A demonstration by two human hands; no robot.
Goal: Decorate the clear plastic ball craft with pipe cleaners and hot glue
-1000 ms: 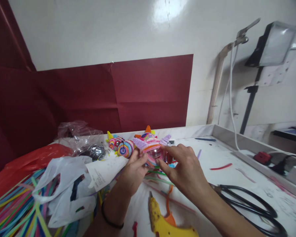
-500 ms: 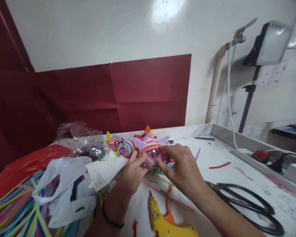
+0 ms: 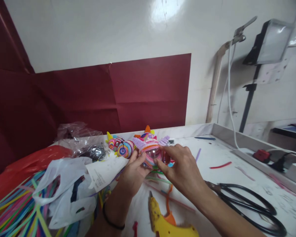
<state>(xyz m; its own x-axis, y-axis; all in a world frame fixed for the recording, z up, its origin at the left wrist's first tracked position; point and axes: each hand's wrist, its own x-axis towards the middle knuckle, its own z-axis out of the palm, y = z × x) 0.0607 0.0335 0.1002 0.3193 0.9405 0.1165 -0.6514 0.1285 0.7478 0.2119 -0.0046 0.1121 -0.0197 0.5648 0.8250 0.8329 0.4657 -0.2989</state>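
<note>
Left hand (image 3: 133, 175) and right hand (image 3: 185, 164) hold a pink craft (image 3: 151, 149).

The pink-and-lilac figure (image 3: 151, 142) looks fuzzy and ridged, like wound pipe cleaner, around a smooth, shiny, see-through dome (image 3: 154, 154). The yellow glue gun (image 3: 160, 220) is smudged hard plastic, the white carrier bag (image 3: 64, 210) thin, crumpled plastic. Creased maroon sheeting (image 3: 153, 93) looks nearly matt, the pale wall (image 3: 108, 33) glossy.

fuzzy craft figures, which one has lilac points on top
The pink-banded figure held in the left hand; the other figures behind it show yellow or orange points instead.
</note>
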